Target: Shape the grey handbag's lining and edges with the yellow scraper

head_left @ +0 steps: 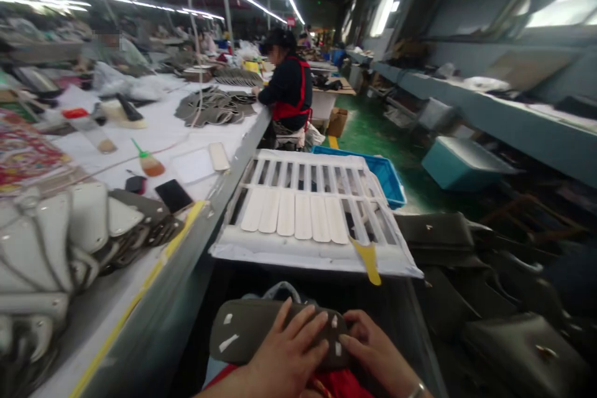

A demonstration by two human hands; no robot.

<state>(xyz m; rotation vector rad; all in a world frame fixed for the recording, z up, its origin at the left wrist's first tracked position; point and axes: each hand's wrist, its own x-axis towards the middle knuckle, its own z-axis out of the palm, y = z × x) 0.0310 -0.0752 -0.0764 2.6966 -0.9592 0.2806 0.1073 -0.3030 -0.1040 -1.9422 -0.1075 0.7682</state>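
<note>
Both hands on a grey-brown leather piece at a factory bench

Low in the frame, a flat, elongated grey-brown leather piece (261, 333) lies across the person's lap, its long axis running left to right, with rounded ends. Small white tabs dot its surface. The left hand (289, 354) lies flat on top of it, fingers spread and pressing down rather than curled. The right hand (373, 354) grips the piece's right end, fingertips on the top face; a bracelet shows at that wrist.

Just beyond the piece, a white slatted rack (261, 249) fills the middle, carrying cream strips (296, 214) laid side by side, each pointing away from the viewer. A yellow scraper (368, 258) rests on the rack's near right edge.

To the left runs a long white table (158, 127) with a grey metal edge, holding pale bag panels (51, 242), a dark phone (173, 195) and a brush (148, 161). To the right, dark handbags (489, 298) are piled close by. Further back, a blue crate (385, 177) sits on the green floor, and another person (289, 90) in a red apron works at the table.
</note>
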